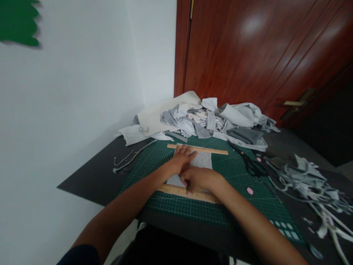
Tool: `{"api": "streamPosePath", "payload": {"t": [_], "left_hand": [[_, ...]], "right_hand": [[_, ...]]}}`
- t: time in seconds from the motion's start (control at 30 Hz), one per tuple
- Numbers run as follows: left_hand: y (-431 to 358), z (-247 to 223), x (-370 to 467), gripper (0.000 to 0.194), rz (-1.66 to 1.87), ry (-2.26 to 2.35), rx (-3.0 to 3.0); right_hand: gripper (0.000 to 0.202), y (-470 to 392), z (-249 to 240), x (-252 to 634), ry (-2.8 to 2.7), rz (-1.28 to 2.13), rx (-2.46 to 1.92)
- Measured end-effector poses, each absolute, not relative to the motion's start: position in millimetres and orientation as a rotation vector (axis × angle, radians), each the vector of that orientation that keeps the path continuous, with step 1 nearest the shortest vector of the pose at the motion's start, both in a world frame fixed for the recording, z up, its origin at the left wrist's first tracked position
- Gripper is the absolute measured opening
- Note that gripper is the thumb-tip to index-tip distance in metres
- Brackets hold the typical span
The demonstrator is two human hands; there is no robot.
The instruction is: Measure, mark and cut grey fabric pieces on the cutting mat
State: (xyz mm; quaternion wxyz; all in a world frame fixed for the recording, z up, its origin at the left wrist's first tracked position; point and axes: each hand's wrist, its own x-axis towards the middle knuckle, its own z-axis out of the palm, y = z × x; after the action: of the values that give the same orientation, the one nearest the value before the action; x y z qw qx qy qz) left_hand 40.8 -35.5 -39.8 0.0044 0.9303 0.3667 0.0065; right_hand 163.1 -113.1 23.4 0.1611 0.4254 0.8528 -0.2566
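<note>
A light grey cloth piece [202, 160] lies flat on the green cutting mat [231, 173]. One wooden ruler [215, 151] crosses its far edge and a second wooden ruler [201, 195] lies along its near edge. My left hand [183, 159] rests on the cloth with its fingers spread, the fingertips at the far ruler. Close beside it, my right hand [199, 179] is curled over the near part of the cloth, just above the near ruler. Its fingers are closed round something small and dark that I cannot make out.
Grey and white fabric scraps [193, 121] are heaped behind the mat. Black scissors [252, 165] lie to the right, near a pink piece [249, 191]. Tangled cloth strips [311, 180] cover the right side. Cords [135, 156] lie at the left. A white wall stands left.
</note>
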Motion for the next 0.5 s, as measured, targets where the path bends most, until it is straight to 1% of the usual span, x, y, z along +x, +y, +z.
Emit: {"api": "streamPosePath", "payload": {"t": [0.3, 0.4, 0.5], "left_hand": [[-35.7, -36.6, 44.4, 0.086, 0.152, 1.249, 2.769], [-34.8, -39.2, 43.5, 0.085, 0.210, 1.261, 2.788], [-33.0, -39.0, 41.3, 0.076, 0.281, 1.167, 2.866]], "right_hand": [[0.029, -116.1, 25.4, 161.5, 2.381, -0.742, 1.300], [0.028, -117.0, 27.8, 160.8, 2.375, -0.740, 1.304], [0.030, -116.2, 27.6, 160.9, 2.381, -0.757, 1.294]]}}
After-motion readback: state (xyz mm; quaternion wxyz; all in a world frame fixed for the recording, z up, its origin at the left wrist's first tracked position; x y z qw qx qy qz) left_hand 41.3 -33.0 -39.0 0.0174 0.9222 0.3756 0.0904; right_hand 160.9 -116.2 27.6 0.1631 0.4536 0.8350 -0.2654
